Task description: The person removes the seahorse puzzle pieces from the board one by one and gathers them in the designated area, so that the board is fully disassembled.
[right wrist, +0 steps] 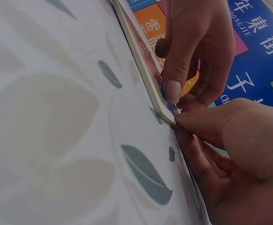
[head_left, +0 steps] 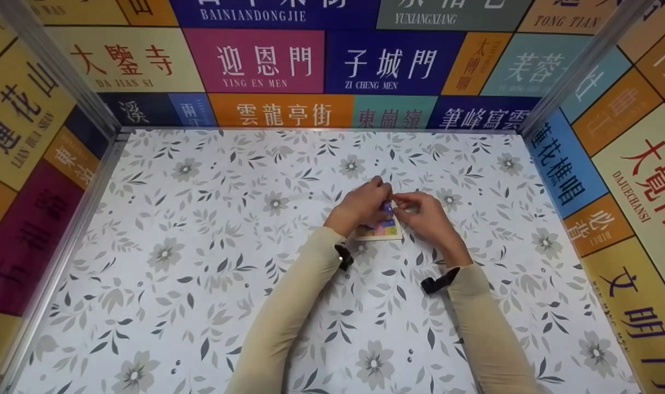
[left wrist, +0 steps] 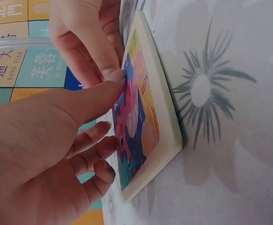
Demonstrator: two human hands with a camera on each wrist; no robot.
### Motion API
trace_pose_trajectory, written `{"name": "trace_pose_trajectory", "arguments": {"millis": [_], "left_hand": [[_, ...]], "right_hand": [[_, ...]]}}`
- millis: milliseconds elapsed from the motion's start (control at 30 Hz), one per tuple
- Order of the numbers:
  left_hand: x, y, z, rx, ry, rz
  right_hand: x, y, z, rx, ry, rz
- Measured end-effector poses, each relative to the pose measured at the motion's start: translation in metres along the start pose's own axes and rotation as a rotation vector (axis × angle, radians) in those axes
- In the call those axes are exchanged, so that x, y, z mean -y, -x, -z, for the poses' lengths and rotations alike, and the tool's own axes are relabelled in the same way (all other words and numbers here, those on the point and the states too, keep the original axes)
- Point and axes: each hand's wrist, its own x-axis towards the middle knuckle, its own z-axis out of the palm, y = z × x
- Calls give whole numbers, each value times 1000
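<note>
A small jigsaw puzzle (head_left: pixel 387 230) in a pale, light-edged tray lies on the flowered cloth, its picture in blue, pink, orange and green. Over its left and upper part is my left hand (head_left: pixel 363 202); the thumb (right wrist: pixel 173 90) presses on the picture near a corner while the other fingers bend loosely. My right hand (head_left: pixel 424 218) is at the same corner and pinches the tray's edge between thumb and forefinger (right wrist: pixel 188 143). Both thumbs come close together in the left wrist view, above the picture (left wrist: pixel 136 108). My hands hide part of the picture.
White cloth (head_left: pixel 201 306) with grey flowers and leaves covers the table. Panels (head_left: pixel 256 61) with coloured blocks and lettering stand at the back and both sides. Dark wrist devices (head_left: pixel 437 282) sit at both sleeve cuffs.
</note>
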Motion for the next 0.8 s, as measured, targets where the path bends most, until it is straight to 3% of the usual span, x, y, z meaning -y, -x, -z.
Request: {"name": "trace_pose_trajectory", "arguments": {"millis": [133, 400, 800], "left_hand": [[0, 1, 0, -4, 9, 7], [1, 2, -5, -21, 121, -6], [10, 8, -14, -106, 276, -32]], "right_hand": [[0, -2, 0, 3, -6, -2], [0, 1, 2, 30, -2, -10], [4, 7, 9, 131, 36, 15]]}}
